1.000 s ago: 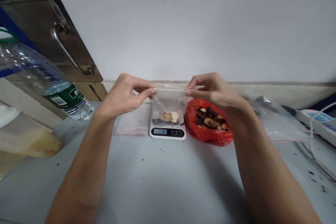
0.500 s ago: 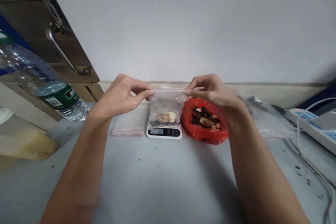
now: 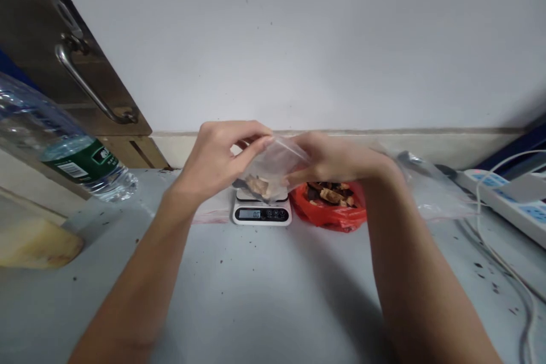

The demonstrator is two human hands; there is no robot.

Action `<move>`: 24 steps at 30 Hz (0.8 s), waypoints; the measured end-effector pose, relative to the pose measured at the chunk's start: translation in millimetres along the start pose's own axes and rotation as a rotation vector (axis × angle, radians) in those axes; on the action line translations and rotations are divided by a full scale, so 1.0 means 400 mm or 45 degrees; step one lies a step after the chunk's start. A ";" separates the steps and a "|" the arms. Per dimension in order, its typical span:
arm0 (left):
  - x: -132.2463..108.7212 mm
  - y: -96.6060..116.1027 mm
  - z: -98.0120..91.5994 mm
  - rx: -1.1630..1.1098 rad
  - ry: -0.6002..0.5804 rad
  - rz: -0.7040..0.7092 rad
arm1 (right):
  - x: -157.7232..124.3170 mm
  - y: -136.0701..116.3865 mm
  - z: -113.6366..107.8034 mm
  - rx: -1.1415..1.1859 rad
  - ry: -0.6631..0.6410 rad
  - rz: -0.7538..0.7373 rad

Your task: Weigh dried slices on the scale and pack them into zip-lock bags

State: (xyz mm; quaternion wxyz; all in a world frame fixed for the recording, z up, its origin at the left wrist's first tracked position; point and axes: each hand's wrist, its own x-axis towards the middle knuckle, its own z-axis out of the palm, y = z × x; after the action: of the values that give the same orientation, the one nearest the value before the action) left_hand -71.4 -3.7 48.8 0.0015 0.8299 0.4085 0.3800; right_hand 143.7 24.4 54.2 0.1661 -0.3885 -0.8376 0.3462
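Both my hands hold a small clear zip bag [image 3: 273, 168] with a few pale and dark dried pieces in it, lifted and tilted just above a small white digital scale [image 3: 261, 214]. My left hand [image 3: 222, 153] pinches the bag's upper left edge with fingers closed. My right hand [image 3: 333, 156] grips the bag's right side, its fingers curled behind the plastic. An open red plastic bag [image 3: 333, 213] of dark and tan dried pieces lies right of the scale, partly under my right wrist.
A clear water bottle [image 3: 63, 148] with a green label lies at left. A flat clear bag [image 3: 209, 217] lies left of the scale, crumpled clear bags [image 3: 430, 193] at right. A white power strip [image 3: 507, 193] with cables sits far right. A pale block [image 3: 34, 244] is at left.
The bag was stretched upright between both hands' pinched fingertips; now the hands have come together and the bag is tilted and bunched above the scale. The camera has shifted slightly.
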 end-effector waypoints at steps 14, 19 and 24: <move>0.022 0.025 0.091 -0.409 -0.377 -0.169 | -0.170 0.059 -0.093 0.019 0.019 0.064; 0.028 0.083 0.193 -0.322 0.091 -0.088 | -0.270 0.107 -0.128 -0.084 0.739 0.085; 0.005 0.089 0.242 -0.191 -0.425 -0.007 | -0.365 0.246 -0.124 -0.844 1.065 0.052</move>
State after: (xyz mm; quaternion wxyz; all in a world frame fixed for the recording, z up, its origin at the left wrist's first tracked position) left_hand 14.6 3.5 -7.5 0.1324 0.8778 0.3754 0.2665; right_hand 317.5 -19.9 18.1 0.3475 -0.5411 -0.7567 -0.1182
